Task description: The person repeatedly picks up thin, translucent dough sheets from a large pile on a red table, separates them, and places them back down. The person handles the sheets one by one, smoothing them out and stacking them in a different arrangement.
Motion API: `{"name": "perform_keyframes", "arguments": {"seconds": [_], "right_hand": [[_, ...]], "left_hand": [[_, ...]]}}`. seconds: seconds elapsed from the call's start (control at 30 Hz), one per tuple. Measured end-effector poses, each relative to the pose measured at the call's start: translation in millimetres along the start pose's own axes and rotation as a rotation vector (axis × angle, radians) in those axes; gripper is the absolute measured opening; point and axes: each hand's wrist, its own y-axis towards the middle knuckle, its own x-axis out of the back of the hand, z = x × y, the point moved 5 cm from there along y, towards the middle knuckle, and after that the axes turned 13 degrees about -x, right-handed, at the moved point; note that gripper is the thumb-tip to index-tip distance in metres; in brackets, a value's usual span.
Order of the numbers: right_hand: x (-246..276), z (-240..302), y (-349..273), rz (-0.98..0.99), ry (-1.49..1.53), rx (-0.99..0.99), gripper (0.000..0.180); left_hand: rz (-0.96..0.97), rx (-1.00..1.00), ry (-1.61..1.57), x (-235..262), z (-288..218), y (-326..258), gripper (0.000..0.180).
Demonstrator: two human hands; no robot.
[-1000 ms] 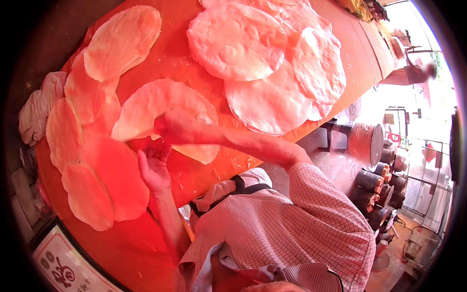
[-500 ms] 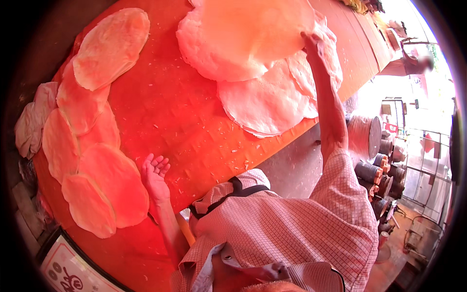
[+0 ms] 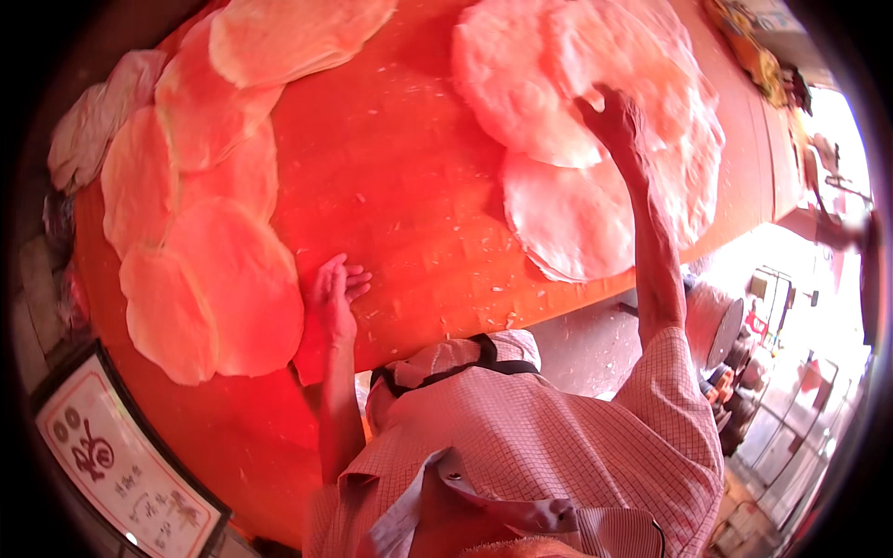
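We see our right hand (image 3: 616, 121) reaching out over a heap of thin, round, pale pink sheets (image 3: 567, 219), which lies overlapped towards the right side of the glossy orange-red tabletop (image 3: 391, 186), its lowest rims close to the near edge. The thumb and fingers stand a little apart on or just above the uppermost sheet; the glare washes out the fingertips, so we cannot tell whether a fold is caught between them. Our left hand (image 3: 339, 293) hangs loosely curled with nothing in it, near the tabletop's near edge and just beside a second group of thin, oval, salmon-coloured sheets (image 3: 242, 288) that runs along the left edge. From here, we judge the main hazard to be a torn or creased top sheet: the material looks thin and limp, and if a fingertip snags as the hand lifts, the rim could rip or double under. A drag towards us could also slide the lower sheets over the near edge, since little margin separates them from it. On the left, a careless sweep of the idle fingers might nudge the closest sheet out of its overlap. Lastly, the small pale scraps (image 3: 498, 290) strewn along the near edge could stick to a sheet's underside if one were pulled across them.
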Motion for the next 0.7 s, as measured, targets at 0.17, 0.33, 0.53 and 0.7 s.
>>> {"name": "perform_keyframes", "arguments": {"seconds": [0.17,0.33,0.53,0.7], "right_hand": [[-23,180,2,0.677,1.091,0.158,0.033],[-117,282,30,1.112,1.752,-0.143,0.025],[-215,309,88,1.636,1.677,-0.306,0.042],[-173,365,91,1.257,1.737,-0.334,0.039]], "left_hand": [[-0.012,0.006,-0.041,4,0,-2,0.035],[-0.002,-0.011,-0.064,4,3,-2,0.037],[0.018,0.023,-0.092,-3,-1,1,0.036],[0.012,0.016,-0.089,3,0,0,0.037]]}}
